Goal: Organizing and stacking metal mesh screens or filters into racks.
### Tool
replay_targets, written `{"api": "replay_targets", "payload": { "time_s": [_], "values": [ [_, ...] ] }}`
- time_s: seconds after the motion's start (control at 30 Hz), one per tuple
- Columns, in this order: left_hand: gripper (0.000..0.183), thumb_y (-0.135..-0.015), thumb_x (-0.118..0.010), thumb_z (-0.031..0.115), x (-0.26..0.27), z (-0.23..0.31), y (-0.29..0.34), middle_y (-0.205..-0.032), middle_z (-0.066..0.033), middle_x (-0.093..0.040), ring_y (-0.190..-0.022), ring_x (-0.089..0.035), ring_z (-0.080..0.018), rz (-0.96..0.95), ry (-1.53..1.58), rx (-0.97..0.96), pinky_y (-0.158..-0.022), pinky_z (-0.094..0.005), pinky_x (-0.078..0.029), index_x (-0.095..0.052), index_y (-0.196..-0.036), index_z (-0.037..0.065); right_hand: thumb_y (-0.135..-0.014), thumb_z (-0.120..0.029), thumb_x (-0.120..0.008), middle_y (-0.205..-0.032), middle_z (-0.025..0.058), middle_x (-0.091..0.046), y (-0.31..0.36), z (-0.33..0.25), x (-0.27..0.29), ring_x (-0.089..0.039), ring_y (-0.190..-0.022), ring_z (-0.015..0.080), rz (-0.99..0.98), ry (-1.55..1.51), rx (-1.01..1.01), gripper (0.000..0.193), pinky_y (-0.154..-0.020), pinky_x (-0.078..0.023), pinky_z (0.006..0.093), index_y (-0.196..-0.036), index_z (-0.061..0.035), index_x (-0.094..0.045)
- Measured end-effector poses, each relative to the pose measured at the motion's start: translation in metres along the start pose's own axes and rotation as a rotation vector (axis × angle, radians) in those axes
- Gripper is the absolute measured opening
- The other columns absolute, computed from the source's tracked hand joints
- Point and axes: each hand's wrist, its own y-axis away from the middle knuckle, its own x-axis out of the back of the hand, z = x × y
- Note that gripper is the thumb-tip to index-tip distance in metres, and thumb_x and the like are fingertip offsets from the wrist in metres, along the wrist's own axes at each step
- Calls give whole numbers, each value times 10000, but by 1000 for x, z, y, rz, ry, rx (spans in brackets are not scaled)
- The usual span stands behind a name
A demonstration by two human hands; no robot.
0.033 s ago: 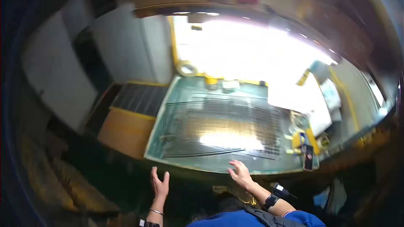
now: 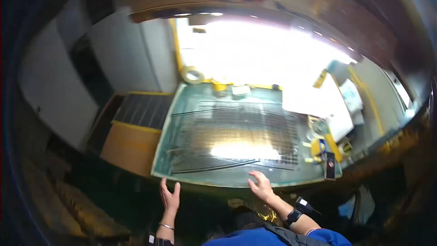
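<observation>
My left hand (image 2: pixel 170 195) is open below the near left corner of a green-topped table (image 2: pixel 165 137), fingers apart and nothing in it. At the table's near edge, my right hand (image 2: pixel 261 187) is also empty, with its thumb and fingers spread. Beyond both hands lies a flat, glossy sheet with a fine dark grid (image 2: pixel 241 127), and bright glare covers part of it. Thin dark strips (image 2: pixel 218 167) lie slanted across its near side. Another slim dark strip (image 2: pixel 205 110) is along the far left part.
A roll of tape (image 2: pixel 192 74) stands at the back left, near a yellow-topped small container (image 2: pixel 220 89). Tape rolls, a yellow item and a dark phone-like object (image 2: pixel 329 166) crowd the right side. White paper (image 2: pixel 334 114) lies behind them. Brown board (image 2: pixel 129 145) sits left of the table.
The view has shifted slightly, so the table appears a little farther left. Both hands stay open near the table's front edge, the left one slightly higher in the picture.
</observation>
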Motion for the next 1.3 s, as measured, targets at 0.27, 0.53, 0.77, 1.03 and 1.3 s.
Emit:
{"api": "replay_targets", "payload": {
  "time_s": [0.27,0.53,0.77,1.03,1.3],
  "values": [
    [1074,-472,-803,419,-56,40,-131,-1284,-269,-299,-1224,-237,-407,-31,-520,375,-1022,-462,-196,-237,-1291,15,-652,-251,-694,-984,164,-578,-30,119,91,-565,-903,258,343,129,-559,525,-785,-450,333,-1061,24,-514],
    [1022,-382,-869,235,-29,41,-143,-1274,-179,-310,-1196,-297,-333,-236,-491,515,-984,-413,-312,-334,-1237,67,-445,-424,-822,-1225,191,-317,-108,103,95,-428,-1082,376,-65,532,-1062,1067,-898,-390,382,-1259,-15,-267],
    [935,-367,-870,235,-17,7,-143,-1199,-142,-297,-1121,-331,-308,-323,-444,255,-953,-388,-338,-393,-1160,99,-379,-391,-856,-1249,232,-327,-121,94,106,-428,-1108,355,-179,424,-1104,1127,-901,-412,380,-1247,-11,-246],
    [971,-443,-842,276,-37,-3,-178,-1142,-200,-398,-1075,-424,-326,-234,-210,379,-896,-397,-375,-317,-1219,22,-461,-348,-829,-1083,176,-416,-70,80,40,-422,-1008,345,-3,382,-607,787,-840,-393,407,-1062,-57,-413],
    [816,-380,-856,153,-40,-28,-219,-1021,-153,-449,-964,-458,-301,-277,-164,351,-850,-388,-396,-384,-1032,18,-673,-244,-700,-878,224,-568,-41,42,9,-572,-841,332,-174,5,-648,499,-698,-446,373,-1008,-10,-414]
  ]
}}
